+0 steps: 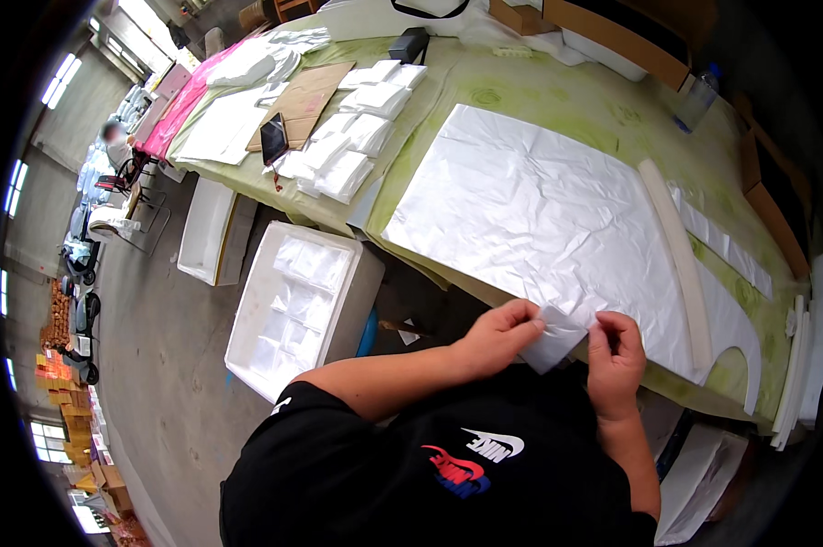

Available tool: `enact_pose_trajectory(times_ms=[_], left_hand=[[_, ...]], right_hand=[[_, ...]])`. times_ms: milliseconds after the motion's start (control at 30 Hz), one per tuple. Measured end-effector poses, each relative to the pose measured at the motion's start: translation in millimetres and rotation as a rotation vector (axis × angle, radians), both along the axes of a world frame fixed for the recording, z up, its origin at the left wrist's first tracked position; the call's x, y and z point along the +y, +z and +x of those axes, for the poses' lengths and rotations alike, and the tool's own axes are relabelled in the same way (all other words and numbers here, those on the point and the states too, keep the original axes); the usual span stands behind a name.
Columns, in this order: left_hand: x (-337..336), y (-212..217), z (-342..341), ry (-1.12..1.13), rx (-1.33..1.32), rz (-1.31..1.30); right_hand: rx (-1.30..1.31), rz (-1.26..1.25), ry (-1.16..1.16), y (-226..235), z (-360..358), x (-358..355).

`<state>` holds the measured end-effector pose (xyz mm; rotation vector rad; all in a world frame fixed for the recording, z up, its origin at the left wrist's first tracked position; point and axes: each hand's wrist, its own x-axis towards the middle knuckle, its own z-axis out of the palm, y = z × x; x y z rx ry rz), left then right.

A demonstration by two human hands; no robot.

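Note:
Both my hands pinch a small piece of thin white plastic film [557,335] at the table's near edge. My left hand [507,335] grips its left side between thumb and fingers. On the other side, my right hand [615,351] holds the upper right corner. Just beyond them a large, wrinkled white plastic sheet [530,201] lies flat; whether the small piece is joined to it, I cannot tell. A long pale strip [678,255] rests across the sheet's right part.
Folded white packets [370,109] lie in stacks beside a dark phone [274,139] and cardboard [315,91]. A white bin [347,310] with similar packets stands left, below the table. A bottle [698,98] and brown boxes [612,32] sit along the far right. Another person [118,146] sits far left.

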<state>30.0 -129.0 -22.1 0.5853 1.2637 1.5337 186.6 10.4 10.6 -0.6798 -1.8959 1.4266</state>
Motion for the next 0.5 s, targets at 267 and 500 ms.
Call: enact_pose_trajectory(times_ms=[267, 500], left_hand=[[-21.8, 47.8, -195.0, 0.632, 0.676, 0.087], [-31.3, 68.3, -376.9, 0.726, 1.08, -0.645]], right_hand=[[-0.001, -0.078, 0.015, -23.2, 15.0, 7.5], [0.001, -0.013, 0.08, -20.5, 9.6, 5.5]])
